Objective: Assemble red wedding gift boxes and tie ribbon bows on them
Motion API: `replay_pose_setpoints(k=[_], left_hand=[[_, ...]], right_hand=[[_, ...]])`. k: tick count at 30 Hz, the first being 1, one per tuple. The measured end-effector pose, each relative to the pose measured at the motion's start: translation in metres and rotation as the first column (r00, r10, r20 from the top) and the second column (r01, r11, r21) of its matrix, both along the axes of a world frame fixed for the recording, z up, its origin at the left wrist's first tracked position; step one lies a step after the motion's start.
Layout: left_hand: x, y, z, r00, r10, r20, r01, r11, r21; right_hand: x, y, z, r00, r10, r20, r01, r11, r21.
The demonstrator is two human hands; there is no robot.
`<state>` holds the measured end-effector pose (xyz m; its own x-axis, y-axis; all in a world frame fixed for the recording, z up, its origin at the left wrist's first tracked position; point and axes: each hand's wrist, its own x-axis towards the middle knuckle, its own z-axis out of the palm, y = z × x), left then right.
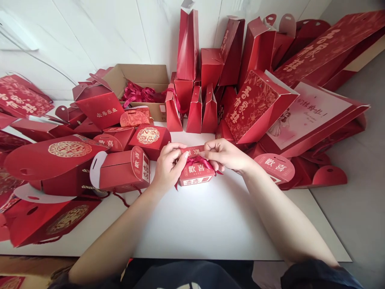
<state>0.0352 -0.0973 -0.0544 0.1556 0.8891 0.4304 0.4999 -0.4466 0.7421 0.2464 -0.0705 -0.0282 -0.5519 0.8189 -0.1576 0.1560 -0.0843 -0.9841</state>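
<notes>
A small red gift box (197,170) with pale printed characters sits on the white table in front of me. A dark pink ribbon (198,160) runs across its top, gathered at the middle, with loose ends hanging at both sides. My left hand (170,162) is closed at the box's left side, thumb and fingers pinching the ribbon near the top. My right hand (224,154) is closed over the right side, with the thumb and index finger pinched on the ribbon. The fingertips partly cover the ribbon, so its knot does not show clearly.
Red boxes (120,170) crowd the table's left side. A cardboard carton (136,72) with pink ribbons (141,93) stands behind. Tall red boxes (188,44) line the white wall, and larger red bags (261,106) fill the right. The white table (234,224) has its front edge near my body.
</notes>
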Motion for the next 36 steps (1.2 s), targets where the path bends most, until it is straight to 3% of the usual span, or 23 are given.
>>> replay_pose_setpoints(k=[10, 16, 20, 25, 30, 34, 36], left_hand=[[-0.001, 0.001, -0.002, 0.998, 0.031, -0.055, -0.029, 0.999, 0.034], [0.000, 0.002, -0.005, 0.991, 0.036, 0.129, -0.025, 0.996, -0.086], [0.000, 0.001, -0.004, 0.972, 0.022, 0.236, 0.017, 0.987, -0.161], [-0.002, -0.001, -0.001, 0.965, 0.011, 0.261, 0.027, 0.990, -0.141], [-0.004, 0.000, -0.002, 0.954, -0.008, 0.298, 0.059, 0.985, -0.162], [-0.004, 0.002, -0.001, 0.960, 0.005, 0.280, 0.052, 0.979, -0.196], [-0.004, 0.002, -0.001, 0.968, 0.013, 0.252, 0.037, 0.981, -0.193]], right_hand=[[-0.006, 0.005, -0.012, 0.986, -0.123, -0.116, 0.111, 0.988, -0.103], [-0.002, 0.009, -0.015, 0.978, -0.127, -0.164, 0.098, 0.980, -0.172], [0.002, 0.007, -0.008, 0.996, -0.069, -0.049, 0.065, 0.994, -0.084], [0.004, -0.006, 0.018, 0.982, -0.189, 0.015, 0.183, 0.969, 0.168], [0.006, -0.016, 0.029, 0.982, -0.069, 0.176, -0.003, 0.925, 0.380], [0.004, -0.014, 0.024, 0.938, -0.102, 0.331, -0.095, 0.843, 0.529], [0.004, -0.013, 0.023, 0.928, -0.119, 0.354, -0.100, 0.835, 0.541]])
